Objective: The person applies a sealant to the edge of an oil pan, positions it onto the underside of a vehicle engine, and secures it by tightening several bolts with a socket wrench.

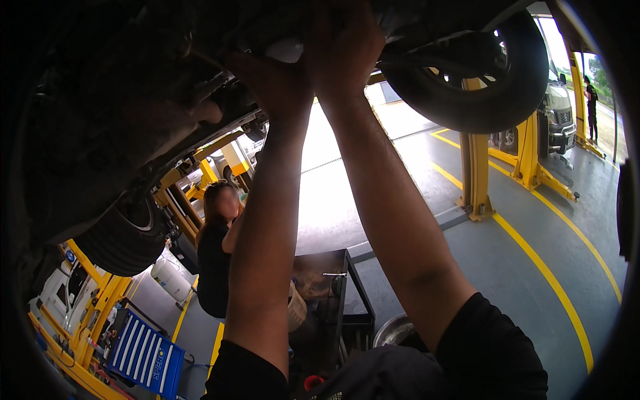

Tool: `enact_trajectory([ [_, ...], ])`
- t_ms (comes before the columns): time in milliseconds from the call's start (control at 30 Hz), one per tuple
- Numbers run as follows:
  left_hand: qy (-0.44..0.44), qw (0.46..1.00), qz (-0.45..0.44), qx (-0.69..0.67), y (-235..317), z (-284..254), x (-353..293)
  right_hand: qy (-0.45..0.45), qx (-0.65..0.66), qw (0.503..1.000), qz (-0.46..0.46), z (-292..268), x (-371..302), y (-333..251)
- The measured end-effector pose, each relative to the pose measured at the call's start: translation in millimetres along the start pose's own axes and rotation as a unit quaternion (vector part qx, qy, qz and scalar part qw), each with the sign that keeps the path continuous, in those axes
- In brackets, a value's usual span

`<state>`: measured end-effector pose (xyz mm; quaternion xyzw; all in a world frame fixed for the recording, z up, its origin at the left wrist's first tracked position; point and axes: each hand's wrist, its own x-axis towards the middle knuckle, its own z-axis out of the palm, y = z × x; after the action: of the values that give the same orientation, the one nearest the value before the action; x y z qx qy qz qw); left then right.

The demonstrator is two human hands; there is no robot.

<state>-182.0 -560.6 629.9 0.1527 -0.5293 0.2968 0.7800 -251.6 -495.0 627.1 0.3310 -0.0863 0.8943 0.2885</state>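
Both my arms reach up to the dark underside of a raised vehicle point(113, 120). My left hand point(273, 83) is bent at the wrist against the parts there, and its fingers are lost in shadow. Close beside it, slightly higher and to the right, my right hand point(343, 53) looks closed, its back toward me. What it grips, if anything, is hidden. A pale rounded part point(285, 50) shows between the hands. To the right hangs one of the vehicle's wheels point(477, 110), and another wheel point(127, 240) is at lower left.
Below my arms stands a dark tool cart point(317, 263) with a metal tool point(335, 274) on top. A round metal basin point(393, 331) is beside it. A co-worker point(217, 260) is left of my left arm. Yellow lift posts point(475, 167), a blue tool cabinet point(147, 353) and a parked van point(559, 117) stand around.
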Motion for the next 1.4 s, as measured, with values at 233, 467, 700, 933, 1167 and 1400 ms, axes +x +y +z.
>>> enact_trajectory([
  [233,0.003,1.0,0.002,0.0,-1.3,-0.5,-1.1,0.016,-0.07,0.996,-0.055,4.1,0.2,5.5],
  [467,0.007,1.0,0.004,-0.006,-1.8,0.5,-0.3,-0.021,-0.027,0.997,0.063,-2.1,6.9,-10.4],
  [700,0.013,1.0,0.01,-0.004,-2.2,0.0,1.2,-0.038,-0.002,0.99,0.135,-8.4,10.6,-18.9],
  [933,0.021,1.0,0.013,-0.005,-3.0,3.8,-0.9,-0.032,0.004,0.996,0.084,-5.7,7.9,-10.5],
  [1167,0.052,0.996,0.07,0.03,-14.5,8.5,-3.0,-0.018,-0.007,0.999,0.039,-3.6,5.2,-5.8],
  [1400,0.087,0.969,0.164,0.165,-10.2,7.7,-2.8,-0.047,-0.05,0.997,0.045,-4.9,8.3,-7.6],
])
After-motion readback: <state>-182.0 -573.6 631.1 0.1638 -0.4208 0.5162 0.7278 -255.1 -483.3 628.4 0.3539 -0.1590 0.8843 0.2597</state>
